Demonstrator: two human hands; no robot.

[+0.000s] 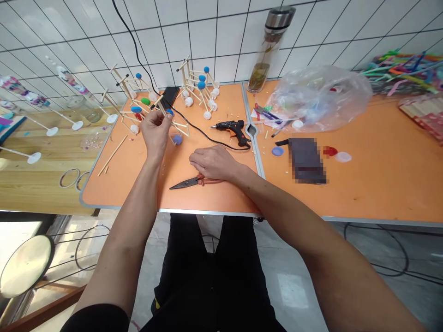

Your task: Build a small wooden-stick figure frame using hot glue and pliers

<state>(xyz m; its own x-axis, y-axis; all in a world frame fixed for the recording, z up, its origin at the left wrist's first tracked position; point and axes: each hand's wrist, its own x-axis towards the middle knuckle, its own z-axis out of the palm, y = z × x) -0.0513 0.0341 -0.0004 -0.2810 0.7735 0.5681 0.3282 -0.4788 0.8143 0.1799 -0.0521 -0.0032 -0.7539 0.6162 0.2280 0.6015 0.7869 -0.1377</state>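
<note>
My left hand (154, 130) is raised over the orange table (214, 196), its fingers pinched on a small frame of wooden sticks (173, 123) that carries blue bottle caps. My right hand (213, 162) lies palm down on the table, resting on the red handles of a pair of long-nose pliers (192, 182) whose dark jaws point left. I cannot tell whether those fingers grip the handles. A black glue gun (233, 129) lies just behind my right hand, its cable running back to the wall.
Two more stick-and-cap models (200, 88) stand at the table's back. A glass bottle (270, 46), a clear plastic bag (318, 97), loose caps and a dark blurred object (306, 160) lie to the right. Sticks with white caps rest on the wooden bench (38, 180) at left.
</note>
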